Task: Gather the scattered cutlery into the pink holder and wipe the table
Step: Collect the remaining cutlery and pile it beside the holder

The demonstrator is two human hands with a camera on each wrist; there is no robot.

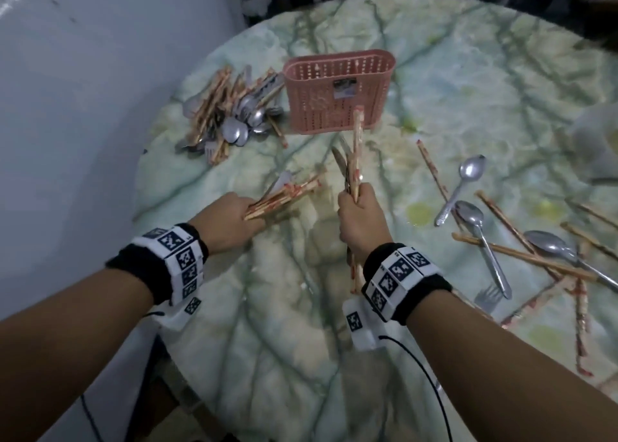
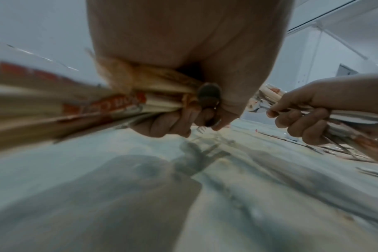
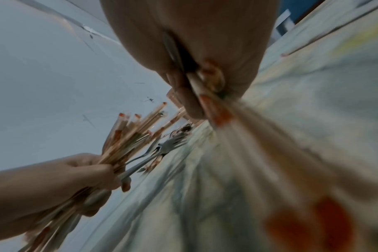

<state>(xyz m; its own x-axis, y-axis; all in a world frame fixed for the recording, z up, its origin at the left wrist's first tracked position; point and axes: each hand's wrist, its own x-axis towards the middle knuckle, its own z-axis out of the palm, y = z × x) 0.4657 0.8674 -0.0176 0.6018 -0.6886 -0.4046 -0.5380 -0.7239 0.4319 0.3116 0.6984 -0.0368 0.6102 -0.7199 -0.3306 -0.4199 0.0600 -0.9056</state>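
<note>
The pink holder [image 1: 337,92] stands upright on the round marble-patterned table [image 1: 468,100], far centre. My left hand [image 1: 230,219] grips a bundle of chopsticks and forks [image 1: 284,195], low over the table and fanned to the upper right; the left wrist view shows the bundle [image 2: 110,104] in my curled fingers. My right hand [image 1: 359,217] grips a bunch of chopsticks with metal cutlery [image 1: 355,154], held upright just in front of the holder. That bunch [image 3: 207,97] runs through my fist in the right wrist view.
A heap of chopsticks, spoons and forks [image 1: 227,113] lies left of the holder. More spoons [image 1: 468,180], chopsticks [image 1: 521,257] and a fork [image 1: 486,296] are scattered at the right. A wall [image 1: 83,90] borders the table's left; something pale [image 1: 598,140] sits at the right edge.
</note>
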